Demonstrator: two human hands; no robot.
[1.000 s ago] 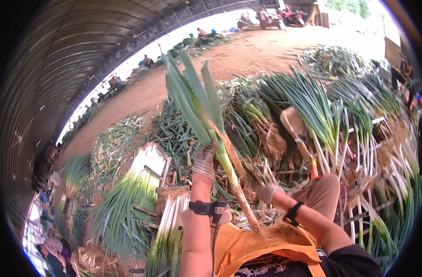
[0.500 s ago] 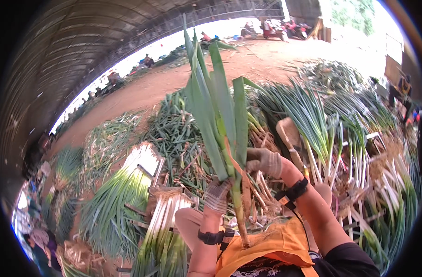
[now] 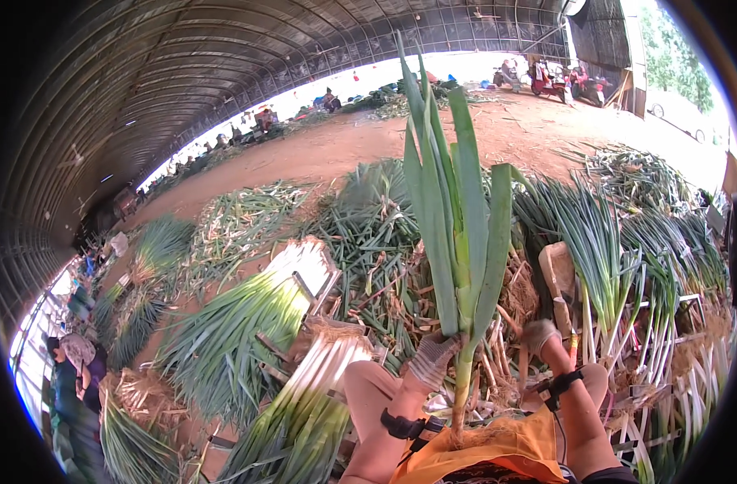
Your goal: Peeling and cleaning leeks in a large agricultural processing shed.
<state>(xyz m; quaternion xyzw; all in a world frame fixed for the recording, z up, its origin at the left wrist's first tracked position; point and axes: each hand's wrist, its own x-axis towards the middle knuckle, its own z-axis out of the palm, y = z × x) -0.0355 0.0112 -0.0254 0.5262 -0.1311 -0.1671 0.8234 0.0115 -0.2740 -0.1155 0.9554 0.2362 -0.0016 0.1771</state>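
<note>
A tall leek (image 3: 463, 282) with broad green leaves stands upright in front of me, its root end against my orange apron (image 3: 505, 448). My left hand (image 3: 433, 360), in a pale striped glove, is closed around the lower stem. To the right of the stem, clear of it, is my gloved right hand (image 3: 539, 337), fingers curled. A brown strip shows beside these fingers; what they grip is blurred. Trimmed leeks (image 3: 348, 355) lie bundled in a low rack at my left, roots facing away. Untrimmed leeks (image 3: 590, 250) are heaped at my right.
Beyond my knees spreads a pile of cut green leaves (image 3: 368, 218). A second leek bundle (image 3: 255, 298) rests in a rack farther left. A pale block-like object (image 3: 556, 270) stands at right. Another person (image 3: 78, 363) sits at far left. Motorbikes (image 3: 550, 81) are parked at the back.
My right hand has drawn away from the leek, down and to the right. The brown withered leaf along its stem is gone from there. The whole view has shifted; my left hand keeps its hold.
</note>
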